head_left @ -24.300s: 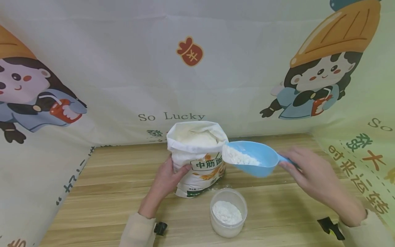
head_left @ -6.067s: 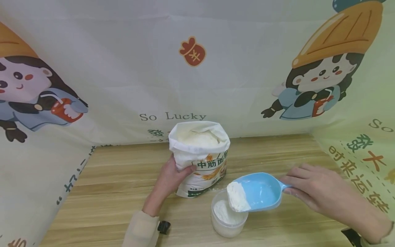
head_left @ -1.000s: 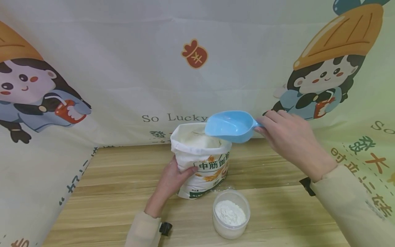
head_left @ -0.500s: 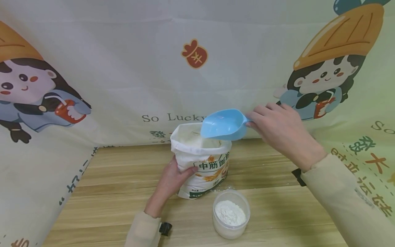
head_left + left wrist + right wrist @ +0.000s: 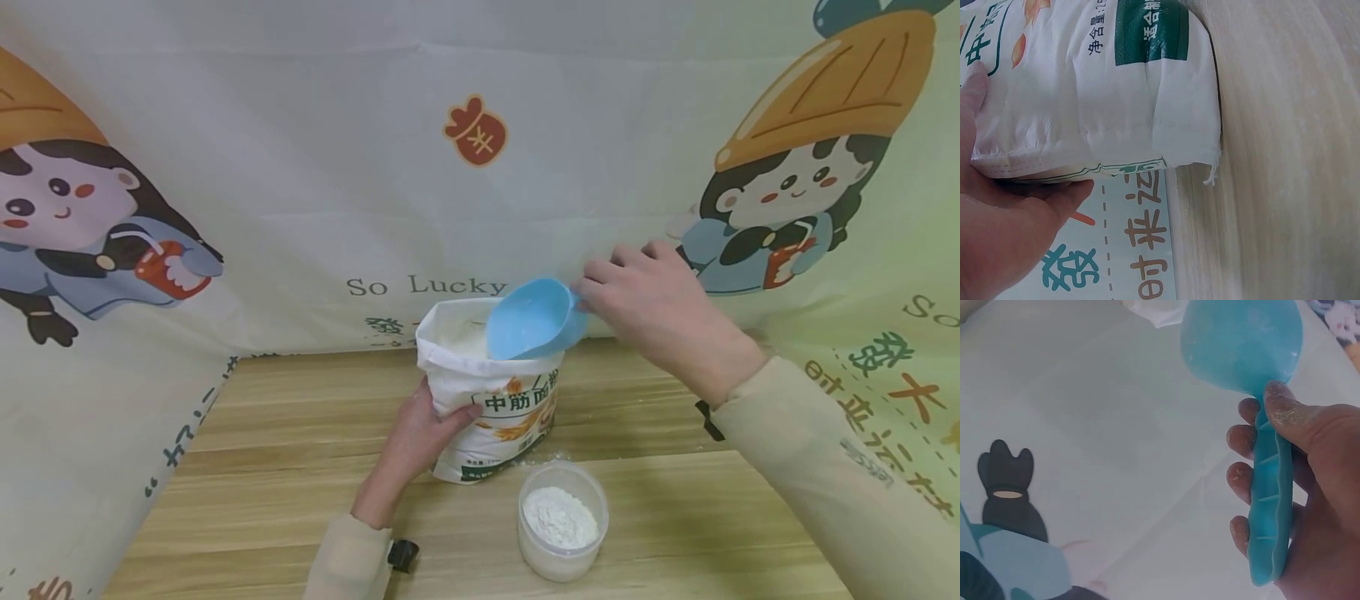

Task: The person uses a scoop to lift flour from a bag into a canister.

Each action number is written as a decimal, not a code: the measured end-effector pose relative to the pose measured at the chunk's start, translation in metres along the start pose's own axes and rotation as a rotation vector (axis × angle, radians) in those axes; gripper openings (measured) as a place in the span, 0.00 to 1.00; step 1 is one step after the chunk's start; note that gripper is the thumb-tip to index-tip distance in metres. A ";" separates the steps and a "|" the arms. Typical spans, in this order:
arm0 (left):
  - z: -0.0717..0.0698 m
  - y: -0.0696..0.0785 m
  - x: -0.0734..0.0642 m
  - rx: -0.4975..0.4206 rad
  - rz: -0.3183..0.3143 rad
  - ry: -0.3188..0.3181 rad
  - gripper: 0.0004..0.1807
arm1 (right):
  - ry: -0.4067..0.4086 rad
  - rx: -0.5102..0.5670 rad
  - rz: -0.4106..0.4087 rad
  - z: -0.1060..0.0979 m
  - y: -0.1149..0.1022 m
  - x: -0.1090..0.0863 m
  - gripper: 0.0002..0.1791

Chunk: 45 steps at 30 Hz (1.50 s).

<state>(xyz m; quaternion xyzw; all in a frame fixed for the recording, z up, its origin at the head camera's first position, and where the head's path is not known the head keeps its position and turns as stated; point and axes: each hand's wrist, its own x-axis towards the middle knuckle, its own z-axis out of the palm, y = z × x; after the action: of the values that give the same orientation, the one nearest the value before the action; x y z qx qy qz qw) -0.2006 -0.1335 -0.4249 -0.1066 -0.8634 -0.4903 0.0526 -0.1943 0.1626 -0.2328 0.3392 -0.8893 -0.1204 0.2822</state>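
Observation:
A white flour bag [image 5: 480, 433] with green and orange print stands upright on the table, its rolled top open on flour [image 5: 461, 340]. My left hand [image 5: 420, 425] grips the bag's left side, thumb on the front and fingers behind, as the left wrist view shows. The right hand [image 5: 652, 308] holds a blue scoop [image 5: 528, 321] by its handle [image 5: 1267, 506], fingers curled round it and thumb near the bowl; white powder dusts the thumb. The scoop's bowl tilts down into the bag mouth, its tip at the flour.
In front of the bag, a clear round tub [image 5: 558, 565] holds a mound of flour [image 5: 561, 518]. Spilled flour [image 5: 551, 458] lies between bag and tub on the wooden table [image 5: 262, 467]. A printed cloth [image 5: 337, 167] rises behind and at both sides.
My right hand has moved left, and the scoop has tipped downward from above the bag's right rim into its mouth. The left hand, bag and tub have stayed put.

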 end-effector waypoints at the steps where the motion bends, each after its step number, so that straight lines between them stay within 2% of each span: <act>1: 0.000 0.000 0.000 0.002 0.001 -0.001 0.41 | -0.024 -0.007 -0.006 -0.001 -0.001 0.002 0.15; 10: -0.001 0.001 0.000 0.012 0.013 0.000 0.40 | -0.174 -0.106 -0.077 -0.009 -0.014 0.018 0.15; 14: -0.001 0.002 -0.001 0.021 -0.002 0.005 0.40 | -0.182 -0.150 -0.107 -0.008 -0.018 0.022 0.16; 28: -0.001 0.003 -0.001 0.036 -0.002 -0.001 0.40 | -0.211 -0.162 -0.172 0.002 -0.026 0.033 0.13; 37: -0.002 0.000 0.000 0.039 0.029 -0.017 0.39 | -0.275 -0.120 -0.181 0.007 -0.031 0.040 0.15; 45: -0.003 -0.002 -0.001 0.048 0.039 -0.037 0.41 | -0.263 -0.068 -0.188 0.017 -0.030 0.042 0.14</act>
<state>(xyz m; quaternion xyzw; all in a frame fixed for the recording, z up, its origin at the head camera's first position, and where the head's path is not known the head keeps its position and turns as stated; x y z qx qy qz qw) -0.2006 -0.1370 -0.4257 -0.1312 -0.8736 -0.4661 0.0489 -0.2138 0.1130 -0.2413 0.3924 -0.8783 -0.2197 0.1624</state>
